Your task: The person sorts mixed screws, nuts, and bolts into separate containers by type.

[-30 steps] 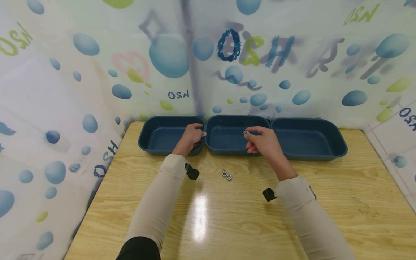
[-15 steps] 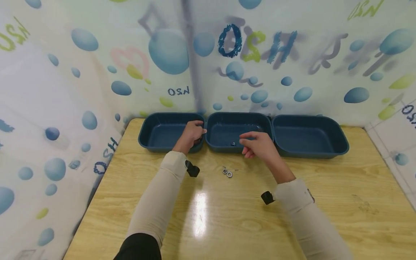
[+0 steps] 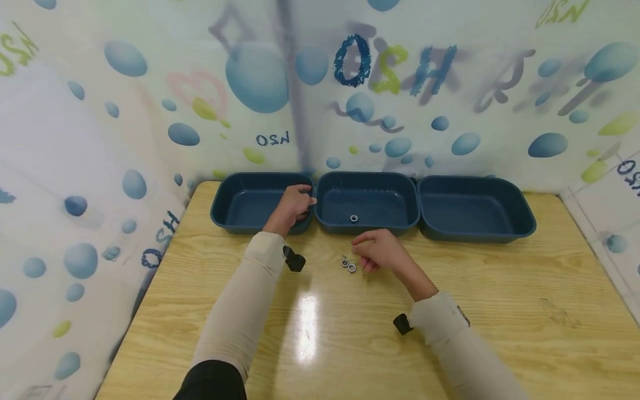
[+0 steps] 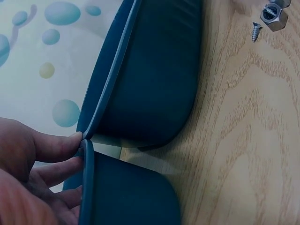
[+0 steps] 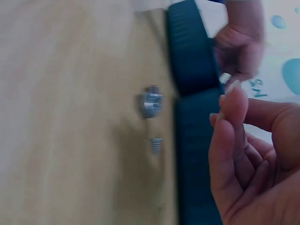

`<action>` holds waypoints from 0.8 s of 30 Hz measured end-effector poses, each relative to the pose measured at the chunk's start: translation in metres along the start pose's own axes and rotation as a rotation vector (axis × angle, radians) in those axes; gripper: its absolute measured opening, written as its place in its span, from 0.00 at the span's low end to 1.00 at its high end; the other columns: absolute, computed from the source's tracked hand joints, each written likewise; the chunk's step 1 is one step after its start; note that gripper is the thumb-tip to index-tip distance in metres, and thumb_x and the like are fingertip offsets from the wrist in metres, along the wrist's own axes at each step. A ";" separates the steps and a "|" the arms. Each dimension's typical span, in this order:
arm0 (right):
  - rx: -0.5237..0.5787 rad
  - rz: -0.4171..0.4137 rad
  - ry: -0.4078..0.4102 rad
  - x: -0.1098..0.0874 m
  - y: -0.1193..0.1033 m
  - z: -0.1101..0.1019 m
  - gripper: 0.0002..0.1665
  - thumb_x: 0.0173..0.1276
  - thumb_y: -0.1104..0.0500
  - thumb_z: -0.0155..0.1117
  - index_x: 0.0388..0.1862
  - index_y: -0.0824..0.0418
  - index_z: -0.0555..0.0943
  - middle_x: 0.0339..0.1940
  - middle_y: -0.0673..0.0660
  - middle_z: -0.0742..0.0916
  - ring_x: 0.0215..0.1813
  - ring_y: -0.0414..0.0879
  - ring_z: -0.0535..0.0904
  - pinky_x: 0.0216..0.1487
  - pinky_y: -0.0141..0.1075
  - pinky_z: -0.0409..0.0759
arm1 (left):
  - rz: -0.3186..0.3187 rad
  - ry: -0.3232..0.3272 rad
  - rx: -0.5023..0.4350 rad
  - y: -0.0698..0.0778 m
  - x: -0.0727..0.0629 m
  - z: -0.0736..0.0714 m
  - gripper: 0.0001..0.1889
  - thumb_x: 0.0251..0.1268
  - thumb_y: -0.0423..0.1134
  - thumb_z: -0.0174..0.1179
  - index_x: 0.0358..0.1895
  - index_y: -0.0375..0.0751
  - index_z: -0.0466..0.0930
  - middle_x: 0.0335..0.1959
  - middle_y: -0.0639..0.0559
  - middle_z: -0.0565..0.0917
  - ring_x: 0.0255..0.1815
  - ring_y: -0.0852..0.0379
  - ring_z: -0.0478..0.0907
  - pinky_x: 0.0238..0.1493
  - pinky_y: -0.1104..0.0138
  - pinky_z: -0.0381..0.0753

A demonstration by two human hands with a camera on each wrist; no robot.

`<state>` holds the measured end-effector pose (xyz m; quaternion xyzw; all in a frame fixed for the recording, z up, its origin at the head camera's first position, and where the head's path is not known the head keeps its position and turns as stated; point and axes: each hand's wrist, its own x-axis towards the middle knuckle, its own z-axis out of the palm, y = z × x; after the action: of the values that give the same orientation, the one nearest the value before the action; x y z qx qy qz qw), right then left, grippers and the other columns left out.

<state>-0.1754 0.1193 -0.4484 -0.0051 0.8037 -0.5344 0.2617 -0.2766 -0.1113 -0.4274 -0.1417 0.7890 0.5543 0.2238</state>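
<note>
My left hand [image 3: 292, 206] pinches the rim where the left bin [image 3: 240, 229] meets the middle bin [image 3: 367, 176]; in the left wrist view its thumb [image 4: 58, 147] presses at that join, with the fingers behind the left bin's wall. My right hand [image 3: 382, 250] hovers over the table just in front of the middle bin, fingers loosely bent and nothing seen between them. Just left of its fingertips lie two metal hex nuts [image 3: 352, 268] on the wood. A small screw [image 4: 256, 32] lies beside them. Another nut [image 3: 354, 218] sits inside the middle bin, near its front wall.
A third dark blue bin [image 3: 477, 236] stands at the right end of the row. All three bins line the back of the wooden table [image 3: 380, 344], against a printed cloth backdrop [image 3: 400, 128] with blue dots.
My right hand let a nut drop into the middle bin, then moved back and down toward the nuts on the table. The left hand has kept its hold on the rim.
</note>
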 end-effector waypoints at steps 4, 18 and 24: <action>-0.042 -0.008 0.003 -0.002 0.017 0.012 0.18 0.66 0.62 0.65 0.53 0.66 0.81 0.15 0.56 0.82 0.15 0.42 0.76 0.22 0.37 0.80 | 0.005 0.000 0.005 0.001 0.000 0.000 0.28 0.74 0.35 0.53 0.74 0.50 0.61 0.72 0.46 0.66 0.59 0.46 0.73 0.59 0.53 0.74; -0.130 0.010 0.092 -0.008 0.037 0.039 0.11 0.61 0.63 0.69 0.43 0.60 0.82 0.12 0.57 0.81 0.11 0.43 0.76 0.18 0.37 0.79 | -0.008 0.014 -0.004 0.000 -0.003 0.000 0.28 0.73 0.35 0.53 0.75 0.51 0.61 0.68 0.47 0.71 0.25 0.57 0.62 0.38 0.62 0.68; -0.104 0.015 0.081 -0.010 0.037 0.036 0.11 0.61 0.64 0.69 0.43 0.61 0.82 0.13 0.58 0.82 0.12 0.44 0.77 0.18 0.38 0.80 | -0.004 0.008 0.002 0.001 -0.004 0.001 0.29 0.73 0.35 0.54 0.75 0.51 0.61 0.72 0.47 0.65 0.51 0.52 0.75 0.56 0.56 0.75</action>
<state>-0.1419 0.1071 -0.4866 0.0090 0.8401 -0.4899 0.2325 -0.2736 -0.1103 -0.4245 -0.1452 0.7902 0.5525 0.2218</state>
